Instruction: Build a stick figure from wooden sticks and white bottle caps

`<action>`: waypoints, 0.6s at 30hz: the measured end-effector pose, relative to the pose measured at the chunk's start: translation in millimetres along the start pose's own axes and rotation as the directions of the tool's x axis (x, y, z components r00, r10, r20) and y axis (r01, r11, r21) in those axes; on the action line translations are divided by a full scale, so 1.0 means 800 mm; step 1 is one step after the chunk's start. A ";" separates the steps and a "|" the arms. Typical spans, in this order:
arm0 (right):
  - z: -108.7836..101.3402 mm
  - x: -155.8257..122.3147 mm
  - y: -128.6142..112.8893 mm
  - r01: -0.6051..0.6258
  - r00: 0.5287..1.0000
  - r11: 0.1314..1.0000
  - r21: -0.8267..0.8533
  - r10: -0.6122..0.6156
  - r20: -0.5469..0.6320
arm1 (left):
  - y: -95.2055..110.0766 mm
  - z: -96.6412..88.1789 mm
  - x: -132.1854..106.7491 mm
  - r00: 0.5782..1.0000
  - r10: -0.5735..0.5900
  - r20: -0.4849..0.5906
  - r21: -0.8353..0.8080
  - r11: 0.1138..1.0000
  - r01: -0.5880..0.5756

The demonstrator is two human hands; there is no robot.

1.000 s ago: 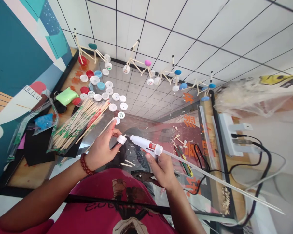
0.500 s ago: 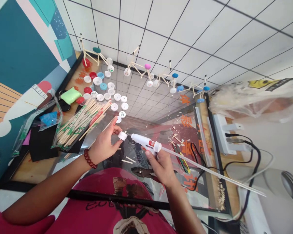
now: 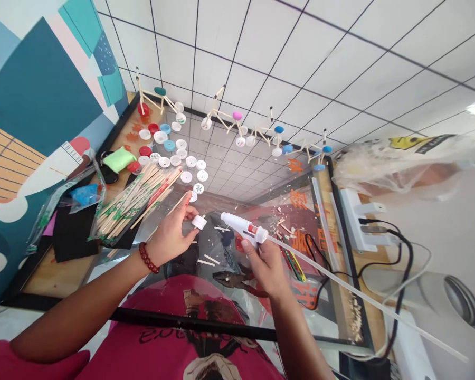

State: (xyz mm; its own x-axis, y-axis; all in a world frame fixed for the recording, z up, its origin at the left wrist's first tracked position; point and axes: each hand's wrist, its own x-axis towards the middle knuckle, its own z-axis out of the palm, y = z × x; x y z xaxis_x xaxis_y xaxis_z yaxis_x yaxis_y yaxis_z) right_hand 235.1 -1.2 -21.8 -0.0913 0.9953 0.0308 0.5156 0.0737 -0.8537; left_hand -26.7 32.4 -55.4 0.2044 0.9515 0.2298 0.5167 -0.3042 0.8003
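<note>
Between the thumb and fingers of my left hand (image 3: 173, 232) is a white bottle cap (image 3: 199, 222), with a short pale stick end showing at its upper edge. My right hand (image 3: 267, 264) is wrapped round a white hot glue gun (image 3: 241, 227), its nozzle pointing left toward the cap with a gap between them. A long clear glue stick (image 3: 364, 293) runs out of the gun's back to the lower right. Beneath my hands, a pair of pliers (image 3: 231, 278) and a few short stick pieces (image 3: 209, 260) lie on the glass tabletop.
Loose bottle caps (image 3: 181, 153) and a heap of wrapped chopsticks (image 3: 136, 203) lie on the left. Several stick-and-cap bicycle shapes (image 3: 221, 113) line the back edge. A utility knife (image 3: 295, 264), black cables (image 3: 319, 253) and a white power strip (image 3: 356, 219) are at right.
The glue gun in my right hand has drawn back to the right, its nozzle now away from the cap. My left hand keeps the cap nearly in place. The view has shifted slightly.
</note>
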 end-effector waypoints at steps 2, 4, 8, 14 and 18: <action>-0.013 -0.001 0.009 -0.026 1.000 0.997 0.078 0.026 0.001 | -0.001 0.001 0.000 1.000 -0.001 -0.002 0.001 1.000 0.001; -0.025 0.000 0.014 -0.057 0.998 0.982 0.178 0.061 -0.019 | -0.002 0.002 0.000 1.000 0.002 -0.006 -0.006 1.000 -0.002; -0.043 0.018 0.010 -0.052 0.984 0.939 0.339 0.107 -0.145 | -0.004 0.002 -0.001 1.000 -0.001 -0.004 -0.018 1.000 0.001; -0.040 0.085 0.014 -0.083 0.963 0.979 0.188 0.127 -0.237 | 0.000 -0.001 0.001 1.000 0.000 -0.006 0.002 1.000 0.000; -0.029 0.123 0.040 -0.066 0.959 0.998 0.013 0.067 -0.276 | 0.001 -0.002 0.001 1.000 -0.022 -0.015 0.004 1.000 0.022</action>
State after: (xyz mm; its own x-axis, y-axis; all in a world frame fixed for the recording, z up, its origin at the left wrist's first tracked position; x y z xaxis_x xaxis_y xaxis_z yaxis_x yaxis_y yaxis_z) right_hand 262.2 100.5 -33.9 0.1822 0.9765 0.1155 0.5095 0.0068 -0.8604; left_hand -27.6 33.3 -54.0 0.1801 0.9586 0.2204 0.5247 -0.2831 0.8028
